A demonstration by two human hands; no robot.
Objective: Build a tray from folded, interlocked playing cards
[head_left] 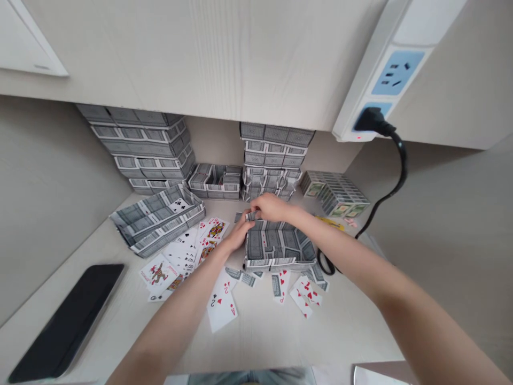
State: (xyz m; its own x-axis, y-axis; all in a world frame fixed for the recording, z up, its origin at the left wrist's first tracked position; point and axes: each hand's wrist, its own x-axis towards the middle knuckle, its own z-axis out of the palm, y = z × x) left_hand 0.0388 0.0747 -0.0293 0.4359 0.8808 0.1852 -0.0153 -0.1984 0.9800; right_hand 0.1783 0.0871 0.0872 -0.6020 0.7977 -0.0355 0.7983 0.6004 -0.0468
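An open-topped box built of folded playing cards [280,262] sits on the desk in front of me. At its far left corner, my left hand [240,232] closes its fingers on the side wall. From above, my right hand [270,207] pinches a small folded playing card [251,215] at that same corner. The two hands' fingertips nearly meet there, and the right fingers partly hide the card. Loose face-up playing cards [222,310] and small folded card pieces [246,278] lie around the box.
A longer card-built tray [160,219] stands at left, near a black tablet [68,321]. Stacked card boxes [150,147] rise behind, with a second stack [274,155]. Card packs [340,192] sit back right. A black cable [395,187] hangs from the power strip [385,91].
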